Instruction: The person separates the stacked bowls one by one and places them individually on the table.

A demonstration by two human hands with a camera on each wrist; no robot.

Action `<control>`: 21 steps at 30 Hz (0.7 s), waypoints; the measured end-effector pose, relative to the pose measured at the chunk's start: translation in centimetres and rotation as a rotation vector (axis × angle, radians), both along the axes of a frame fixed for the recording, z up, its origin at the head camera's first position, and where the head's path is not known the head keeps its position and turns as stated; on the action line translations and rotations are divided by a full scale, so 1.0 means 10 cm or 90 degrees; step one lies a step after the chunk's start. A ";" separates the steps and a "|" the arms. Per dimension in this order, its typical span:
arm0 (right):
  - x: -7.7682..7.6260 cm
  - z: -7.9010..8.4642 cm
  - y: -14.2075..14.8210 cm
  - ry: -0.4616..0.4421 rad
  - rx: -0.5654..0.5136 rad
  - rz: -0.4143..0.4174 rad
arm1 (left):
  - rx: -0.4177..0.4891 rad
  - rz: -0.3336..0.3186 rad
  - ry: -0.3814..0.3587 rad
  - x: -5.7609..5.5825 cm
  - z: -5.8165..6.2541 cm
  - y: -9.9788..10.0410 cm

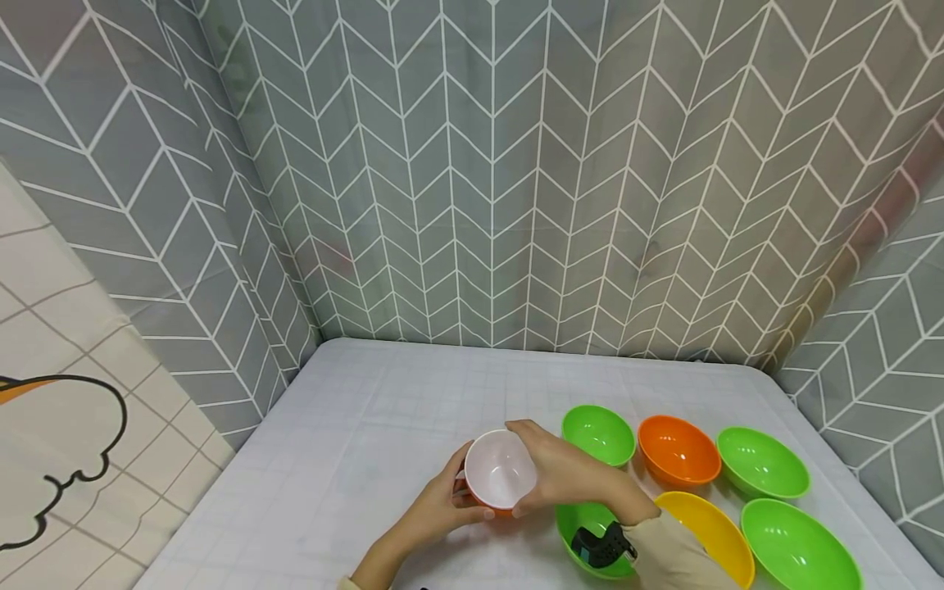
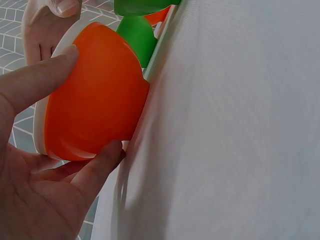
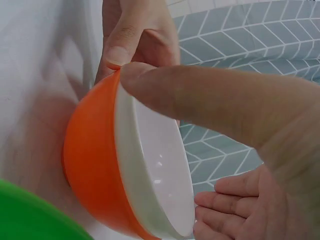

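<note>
A white bowl sits nested inside an orange bowl, close over the white tabletop. My left hand grips the orange bowl from the left, thumb on its outer wall near the rim and fingertips low on its side. From the right, my right hand holds the white bowl at its rim. In the right wrist view, the right thumb presses where the white rim meets the orange wall, with the other fingers spread by the far side of the rim. The white bowl's inside is bare.
To the right stand several bowls: a green bowl, another orange bowl, green bowls at the far right, and a yellow bowl. Another green bowl lies under my right wrist. A patterned curtain hangs behind the table.
</note>
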State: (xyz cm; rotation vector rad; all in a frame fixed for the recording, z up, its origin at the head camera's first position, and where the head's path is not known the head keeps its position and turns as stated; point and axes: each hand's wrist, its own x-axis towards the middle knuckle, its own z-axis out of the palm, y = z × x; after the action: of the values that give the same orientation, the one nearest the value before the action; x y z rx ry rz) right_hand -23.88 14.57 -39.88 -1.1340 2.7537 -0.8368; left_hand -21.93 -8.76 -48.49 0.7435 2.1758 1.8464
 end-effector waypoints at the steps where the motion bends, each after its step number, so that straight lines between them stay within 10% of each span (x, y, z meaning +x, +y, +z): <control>1: -0.01 -0.01 -0.01 0.002 0.005 0.002 | 0.003 0.000 -0.002 0.00 0.00 0.00; 21: -0.09 -0.05 -0.09 0.046 0.081 -0.005 | 0.005 0.004 -0.014 0.01 0.02 0.01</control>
State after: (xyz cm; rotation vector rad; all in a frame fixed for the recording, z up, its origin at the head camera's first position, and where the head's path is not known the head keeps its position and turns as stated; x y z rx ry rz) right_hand -24.77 13.71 -40.42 -1.1536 2.8241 -0.6224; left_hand -21.85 -8.68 -48.30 0.7147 2.1608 1.8583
